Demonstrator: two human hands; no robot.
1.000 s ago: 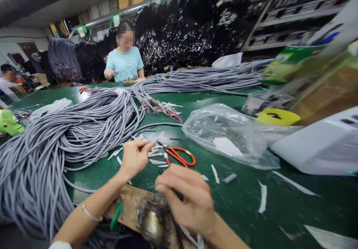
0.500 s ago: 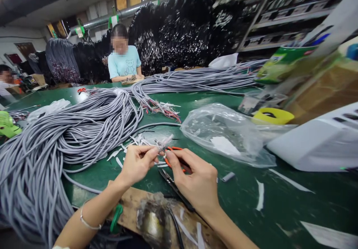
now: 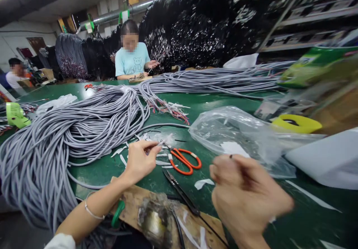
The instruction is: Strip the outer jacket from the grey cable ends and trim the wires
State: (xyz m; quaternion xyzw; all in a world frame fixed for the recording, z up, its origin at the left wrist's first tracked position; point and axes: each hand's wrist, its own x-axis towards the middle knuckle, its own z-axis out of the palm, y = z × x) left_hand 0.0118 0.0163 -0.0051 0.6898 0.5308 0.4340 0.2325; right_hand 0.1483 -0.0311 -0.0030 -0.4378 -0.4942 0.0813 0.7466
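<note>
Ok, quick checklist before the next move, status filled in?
1. Left hand gripping: ok, thumb and finger pinched on pale strands.
2. Right hand contents: cannot tell, the hand is blurred with a dark speck at its fingertips.
3. Scissors not in hand: ok, on the green table.
4. Black tool not in hand: ok, lying across the edge of the wooden board.
5. Table free of offcuts: not ok, white scraps are scattered near the scissors.
6. Right hand clear of the plastic bag: cannot tell, they overlap in this view.
</note>
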